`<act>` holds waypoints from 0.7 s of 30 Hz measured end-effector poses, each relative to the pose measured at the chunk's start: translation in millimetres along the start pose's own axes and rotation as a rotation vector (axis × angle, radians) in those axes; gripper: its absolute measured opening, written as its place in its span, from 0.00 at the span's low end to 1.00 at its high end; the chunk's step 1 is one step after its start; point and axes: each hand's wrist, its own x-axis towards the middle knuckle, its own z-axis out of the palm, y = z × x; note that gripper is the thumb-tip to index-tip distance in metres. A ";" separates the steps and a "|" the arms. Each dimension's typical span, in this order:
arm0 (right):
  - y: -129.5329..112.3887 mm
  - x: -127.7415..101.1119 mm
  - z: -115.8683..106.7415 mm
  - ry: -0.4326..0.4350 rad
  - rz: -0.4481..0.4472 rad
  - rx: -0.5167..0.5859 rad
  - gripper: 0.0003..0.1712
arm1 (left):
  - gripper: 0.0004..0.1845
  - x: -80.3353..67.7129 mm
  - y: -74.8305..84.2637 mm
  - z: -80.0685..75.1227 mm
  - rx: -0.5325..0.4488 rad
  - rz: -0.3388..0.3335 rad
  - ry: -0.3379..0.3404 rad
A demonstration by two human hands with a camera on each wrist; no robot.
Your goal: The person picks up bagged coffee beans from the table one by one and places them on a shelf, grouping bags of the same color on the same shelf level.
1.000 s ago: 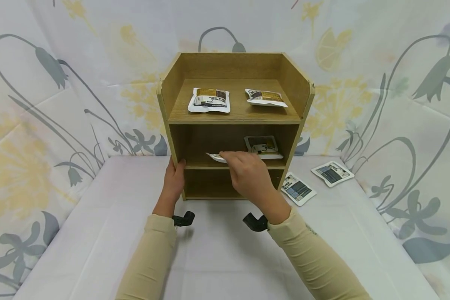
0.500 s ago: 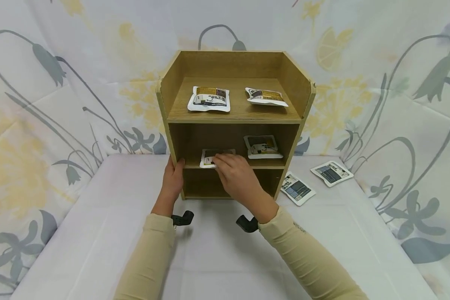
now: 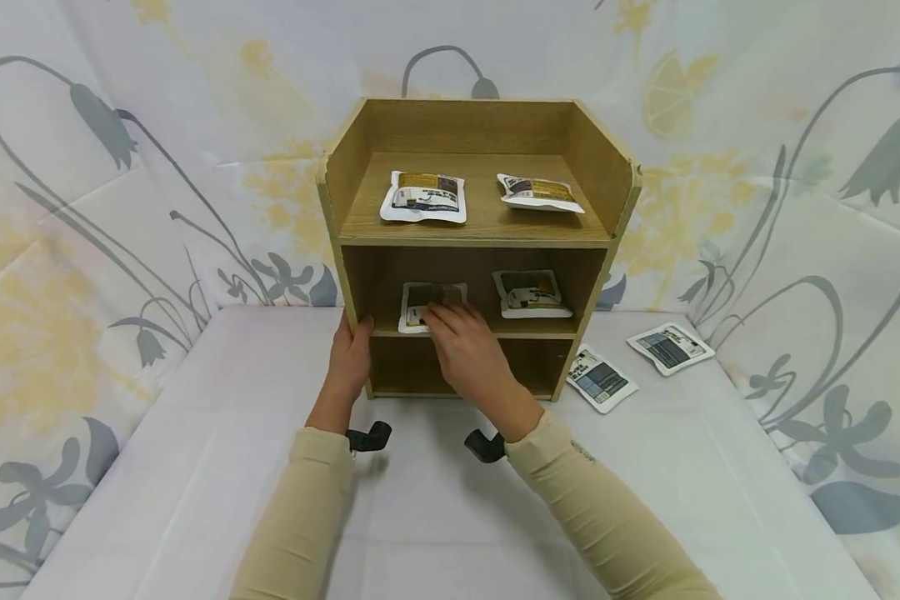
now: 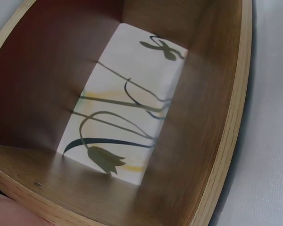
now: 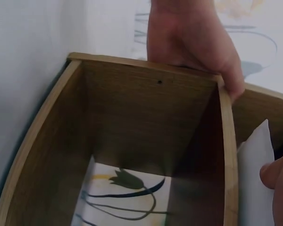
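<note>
My right hand (image 3: 474, 354) reaches into the middle level of a small wooden shelf (image 3: 472, 242). It holds the right front part of a flat white-edged packet (image 3: 412, 317) lying there, and its fingers cover that part. In the right wrist view my thumb (image 5: 273, 172) touches the packet's white side (image 5: 255, 188); the fingertips are hidden. My left hand (image 3: 348, 358) grips the shelf's left side panel, thumb at the front edge. The right wrist view shows that left hand (image 5: 193, 42) wrapped over the panel.
Beside it on the middle level lies another packet (image 3: 532, 296). Two packets, one left (image 3: 423, 197) and one right (image 3: 540, 193), rest on the top level. Two more, a nearer packet (image 3: 600, 381) and a farther packet (image 3: 671, 347), lie on the white tabletop (image 3: 435, 517) at right.
My right hand has moved left and lowered the packet from a tilted hold to flat on the middle level, then slid it farther in. My left hand has stayed on the side panel.
</note>
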 end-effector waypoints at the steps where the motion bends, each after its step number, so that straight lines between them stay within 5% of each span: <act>1: 0.2 0.0 1.5 -0.006 0.004 -0.007 0.16 | 0.31 -0.1 -0.1 0.2 0.001 0.002 -0.004; 21: -1.5 13.0 19.8 -0.079 0.079 -0.101 0.18 | 0.31 0.1 0.1 0.3 0.029 -0.019 0.000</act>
